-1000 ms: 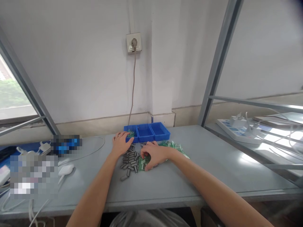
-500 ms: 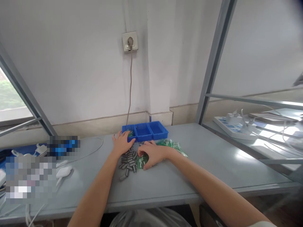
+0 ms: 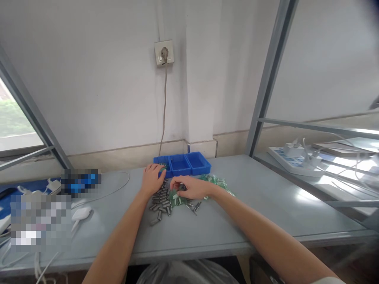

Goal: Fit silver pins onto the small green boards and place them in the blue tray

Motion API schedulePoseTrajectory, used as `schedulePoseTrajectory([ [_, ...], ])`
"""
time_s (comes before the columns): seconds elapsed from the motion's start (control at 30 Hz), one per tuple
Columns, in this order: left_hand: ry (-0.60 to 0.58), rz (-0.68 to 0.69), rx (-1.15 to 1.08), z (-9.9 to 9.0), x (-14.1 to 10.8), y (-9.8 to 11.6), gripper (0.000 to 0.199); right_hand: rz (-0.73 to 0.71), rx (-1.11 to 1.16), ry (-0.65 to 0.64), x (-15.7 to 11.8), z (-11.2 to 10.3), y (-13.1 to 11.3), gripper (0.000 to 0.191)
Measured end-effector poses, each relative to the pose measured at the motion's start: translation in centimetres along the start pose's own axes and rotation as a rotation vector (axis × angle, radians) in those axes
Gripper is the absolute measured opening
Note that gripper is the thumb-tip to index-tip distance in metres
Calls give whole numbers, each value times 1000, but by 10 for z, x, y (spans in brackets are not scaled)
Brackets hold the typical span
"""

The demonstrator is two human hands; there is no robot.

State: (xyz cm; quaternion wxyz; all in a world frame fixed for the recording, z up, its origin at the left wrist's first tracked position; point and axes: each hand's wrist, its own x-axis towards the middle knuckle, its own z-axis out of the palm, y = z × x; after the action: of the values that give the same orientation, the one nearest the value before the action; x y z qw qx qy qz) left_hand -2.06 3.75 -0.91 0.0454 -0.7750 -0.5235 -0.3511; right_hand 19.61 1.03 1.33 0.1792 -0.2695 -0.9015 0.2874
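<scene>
My left hand (image 3: 152,179) rests at the left end of a blue three-part tray (image 3: 180,169), fingers extended and thumb apart. Green pieces (image 3: 162,167) lie in the tray's left compartment beside the thumb. Just in front, my right hand (image 3: 192,187) hovers over a small heap of green pieces (image 3: 178,200), its fingers curled toward the thumb. What they pinch, if anything, is too small to make out. Grey metal cylinders (image 3: 161,203) lie piled between my forearms. Thin metal pins (image 3: 194,207) lie below my right hand, partly covered by it.
More green pieces in clear wrapping (image 3: 217,181) lie right of my right hand. Cables and a white adapter (image 3: 81,213) are on the left of the grey table (image 3: 231,232). A white power strip (image 3: 296,161) lies beyond the metal frame post (image 3: 266,90) on the right.
My right hand has risen away from the green heap and moved slightly back, uncovering metal pins. The fingers of my left hand have drawn closer together at the tray.
</scene>
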Motion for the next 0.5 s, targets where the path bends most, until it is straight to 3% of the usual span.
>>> schedulePoseTrajectory([
  [0.1, 0, 59, -248, -7, -5, 3, 48, -21, 172, 99, 3, -1, 4, 19],
  [0.2, -65, 53, -412, -10, -9, 8, 54, -25, 311, 285, 8, -3, 7, 17],
  [0.3, -142, 9, -452, -8, -10, 17, 42, -6, 411, 440, 12, -4, 10, 18],
  [0.5, -217, -105, -621, 1, -10, 26, 30, 52, 452, 567, 15, -6, 13, 22],
])
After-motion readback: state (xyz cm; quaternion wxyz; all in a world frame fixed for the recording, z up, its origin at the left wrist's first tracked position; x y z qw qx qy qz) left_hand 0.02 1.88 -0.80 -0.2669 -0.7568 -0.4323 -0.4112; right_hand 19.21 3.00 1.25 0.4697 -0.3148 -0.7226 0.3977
